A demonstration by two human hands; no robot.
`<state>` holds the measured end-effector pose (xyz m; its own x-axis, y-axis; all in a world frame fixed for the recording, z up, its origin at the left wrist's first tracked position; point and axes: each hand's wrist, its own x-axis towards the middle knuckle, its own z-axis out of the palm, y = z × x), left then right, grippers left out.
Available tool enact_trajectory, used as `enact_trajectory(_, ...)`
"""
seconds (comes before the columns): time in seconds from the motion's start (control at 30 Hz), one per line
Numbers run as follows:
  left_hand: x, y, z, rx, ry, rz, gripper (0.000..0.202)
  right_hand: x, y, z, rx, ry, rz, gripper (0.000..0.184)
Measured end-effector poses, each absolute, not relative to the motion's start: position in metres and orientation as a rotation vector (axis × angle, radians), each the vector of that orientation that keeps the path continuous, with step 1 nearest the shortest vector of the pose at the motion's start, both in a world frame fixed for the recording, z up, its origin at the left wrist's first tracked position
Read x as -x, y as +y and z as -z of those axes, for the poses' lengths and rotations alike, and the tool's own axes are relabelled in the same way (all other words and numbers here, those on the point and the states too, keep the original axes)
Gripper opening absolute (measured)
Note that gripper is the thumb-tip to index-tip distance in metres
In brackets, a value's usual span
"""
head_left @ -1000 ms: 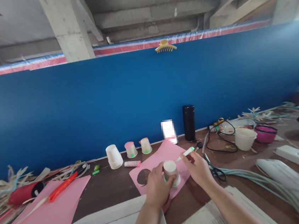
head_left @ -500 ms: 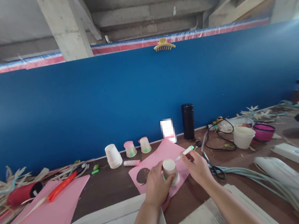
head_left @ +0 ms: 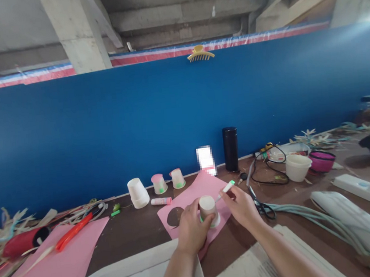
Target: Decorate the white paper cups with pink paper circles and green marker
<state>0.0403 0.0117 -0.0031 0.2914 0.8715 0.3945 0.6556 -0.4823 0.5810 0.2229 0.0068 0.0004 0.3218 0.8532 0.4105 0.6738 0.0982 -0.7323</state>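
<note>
An upturned paper cup (head_left: 209, 209) stands on a pink paper sheet (head_left: 206, 186) with a round hole cut out of it. My left hand (head_left: 190, 230) is wrapped round the cup's side. My right hand (head_left: 240, 206) pinches a white marker with a green cap (head_left: 225, 189), its tip at the cup's upper right edge. Green marks show at the cup's rim.
Upturned cups (head_left: 138, 193) and a glue stick (head_left: 161, 201) sit by the blue wall. Black scissors (head_left: 260, 204), a black bottle (head_left: 230, 148), cables, a white bowl (head_left: 296, 167) and a pink bowl (head_left: 322, 161) lie right. A large pink sheet (head_left: 49, 267) and orange cutters (head_left: 72, 232) lie left.
The view has drifted slightly, so everything sits a little lower-left. Both hands stay on the cup and marker, with barely any movement.
</note>
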Motion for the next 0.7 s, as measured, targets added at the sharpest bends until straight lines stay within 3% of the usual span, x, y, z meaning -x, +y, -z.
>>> enact_trajectory(0.7,-0.0396,0.0122,0.0042,-2.258,1.369,-1.023,0.044,-0.2188,0.0049,0.0013,1.76,-1.501,-0.269,0.022)
